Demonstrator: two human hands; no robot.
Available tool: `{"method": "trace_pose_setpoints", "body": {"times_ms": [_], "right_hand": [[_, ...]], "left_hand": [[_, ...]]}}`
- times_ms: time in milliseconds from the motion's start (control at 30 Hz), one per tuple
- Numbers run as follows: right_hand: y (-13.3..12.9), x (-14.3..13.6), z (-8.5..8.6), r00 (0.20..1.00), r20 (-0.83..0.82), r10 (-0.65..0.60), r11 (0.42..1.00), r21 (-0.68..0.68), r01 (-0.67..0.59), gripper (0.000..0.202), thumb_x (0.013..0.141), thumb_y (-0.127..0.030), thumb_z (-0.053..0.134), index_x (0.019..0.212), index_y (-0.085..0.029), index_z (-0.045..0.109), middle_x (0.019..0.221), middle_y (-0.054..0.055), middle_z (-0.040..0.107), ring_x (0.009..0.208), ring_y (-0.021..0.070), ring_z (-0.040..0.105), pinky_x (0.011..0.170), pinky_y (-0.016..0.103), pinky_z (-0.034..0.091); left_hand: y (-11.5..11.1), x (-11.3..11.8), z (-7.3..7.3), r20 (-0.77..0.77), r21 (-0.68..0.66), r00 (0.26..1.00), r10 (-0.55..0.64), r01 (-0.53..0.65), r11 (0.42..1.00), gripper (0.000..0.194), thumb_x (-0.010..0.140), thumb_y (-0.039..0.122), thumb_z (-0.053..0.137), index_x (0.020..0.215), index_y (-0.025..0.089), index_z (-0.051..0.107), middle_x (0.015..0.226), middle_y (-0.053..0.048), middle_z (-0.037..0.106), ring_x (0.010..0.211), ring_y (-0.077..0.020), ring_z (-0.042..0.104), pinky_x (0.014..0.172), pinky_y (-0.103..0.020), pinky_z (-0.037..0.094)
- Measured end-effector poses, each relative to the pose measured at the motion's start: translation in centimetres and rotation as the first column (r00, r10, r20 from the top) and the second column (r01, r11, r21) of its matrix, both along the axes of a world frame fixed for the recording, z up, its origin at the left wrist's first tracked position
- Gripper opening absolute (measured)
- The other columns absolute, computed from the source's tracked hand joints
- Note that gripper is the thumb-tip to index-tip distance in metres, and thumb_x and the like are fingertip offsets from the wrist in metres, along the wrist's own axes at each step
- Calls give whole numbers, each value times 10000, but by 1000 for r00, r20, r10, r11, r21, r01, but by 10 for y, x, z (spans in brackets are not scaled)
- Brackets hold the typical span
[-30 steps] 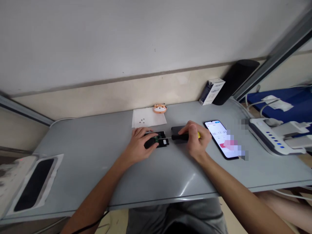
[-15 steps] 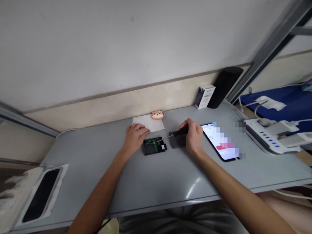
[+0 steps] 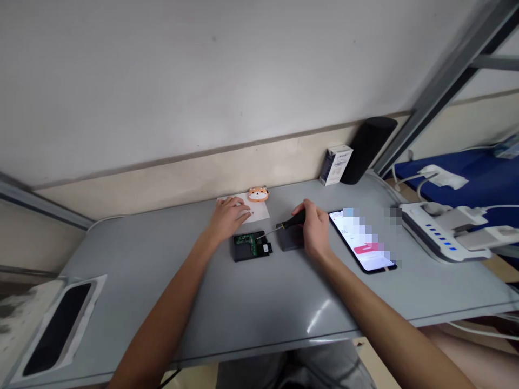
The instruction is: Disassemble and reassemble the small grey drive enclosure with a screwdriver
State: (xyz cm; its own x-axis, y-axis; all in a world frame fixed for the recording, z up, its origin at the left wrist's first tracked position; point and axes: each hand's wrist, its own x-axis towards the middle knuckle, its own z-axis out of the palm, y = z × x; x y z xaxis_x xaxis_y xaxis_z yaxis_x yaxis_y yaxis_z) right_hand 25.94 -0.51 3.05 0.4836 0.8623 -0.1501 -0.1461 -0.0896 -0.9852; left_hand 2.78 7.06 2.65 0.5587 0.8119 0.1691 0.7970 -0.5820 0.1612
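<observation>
A small black device with an exposed green circuit board (image 3: 254,246) lies on the grey table. My right hand (image 3: 317,229) is wrapped around the black handle of a screwdriver (image 3: 287,221). Its thin metal shaft slants down to the left, with the tip at the board's upper right part. Under the handle lies a flat dark cover (image 3: 291,240), partly hidden by that hand. My left hand (image 3: 229,217) rests over a white sheet of paper (image 3: 259,212) behind the device, fingers stretched out. A tiny dark speck shows by its fingertips, too small to name.
An orange animal-faced case (image 3: 258,194) sits at the paper's back edge. To the right are a lit phone (image 3: 360,243), a small box (image 3: 335,165), a black cylinder (image 3: 367,151) and a power strip (image 3: 438,232) with plugs. A dark phone-like slab (image 3: 60,329) lies far left.
My left hand has shifted from the device's upper left edge, away from me, onto the paper. The screwdriver tip remains at the board. The camera view has shifted slightly.
</observation>
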Motion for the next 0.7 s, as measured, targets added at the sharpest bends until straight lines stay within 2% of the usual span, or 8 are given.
{"method": "trace_pose_setpoints", "body": {"times_ms": [167, 267, 333, 500, 700], "right_hand": [[1, 2, -3, 999, 38, -1, 998, 64, -1, 457, 873, -577, 541, 584, -228, 602, 521, -26, 445, 468, 146, 435, 395, 279, 332], [2, 2, -6, 995, 98, 0, 997, 74, -7, 474, 856, -603, 549, 578, -225, 612, 532, -18, 479, 493, 146, 462, 429, 276, 366], [1, -1, -7, 993, 119, 14, 998, 66, -22, 473, 843, -612, 558, 581, -224, 621, 531, -17, 492, 495, 146, 470, 430, 272, 366], [2, -15, -9, 996, 83, 28, 998, 57, -33, 474, 847, -621, 529, 607, -219, 605, 529, -28, 479, 465, 139, 460, 397, 267, 346], [17, -25, -8, 988, 102, 114, 992, -60, -109, 442, 854, -580, 527, 625, -215, 627, 532, -19, 541, 462, 146, 489, 413, 279, 346]], "left_hand": [[-48, -19, 3, 164, -42, 985, -52, 60, 997, 281, 1068, 379, 550, 1255, 265, 727, 1307, -78, 690, 1240, -268, 601, 1072, -454, 438], [-77, -21, -3, 192, -119, 974, -120, 145, 982, 420, 992, 424, 684, 1382, 272, 646, 1396, -88, 656, 1304, -289, 572, 1136, -483, 430], [-88, -17, -10, 211, -138, 971, -113, 144, 980, 501, 980, 394, 702, 1455, 286, 583, 1414, -89, 646, 1306, -289, 569, 1136, -482, 451], [-91, -9, -22, 220, -146, 971, -90, 124, 982, 594, 952, 339, 731, 1506, 323, 521, 1409, -77, 648, 1321, -308, 555, 1119, -501, 478], [-87, -21, -17, 206, -171, 977, -47, 84, 982, 640, 947, 304, 706, 1539, 293, 463, 1435, -95, 639, 1319, -324, 552, 1144, -552, 434]]}}
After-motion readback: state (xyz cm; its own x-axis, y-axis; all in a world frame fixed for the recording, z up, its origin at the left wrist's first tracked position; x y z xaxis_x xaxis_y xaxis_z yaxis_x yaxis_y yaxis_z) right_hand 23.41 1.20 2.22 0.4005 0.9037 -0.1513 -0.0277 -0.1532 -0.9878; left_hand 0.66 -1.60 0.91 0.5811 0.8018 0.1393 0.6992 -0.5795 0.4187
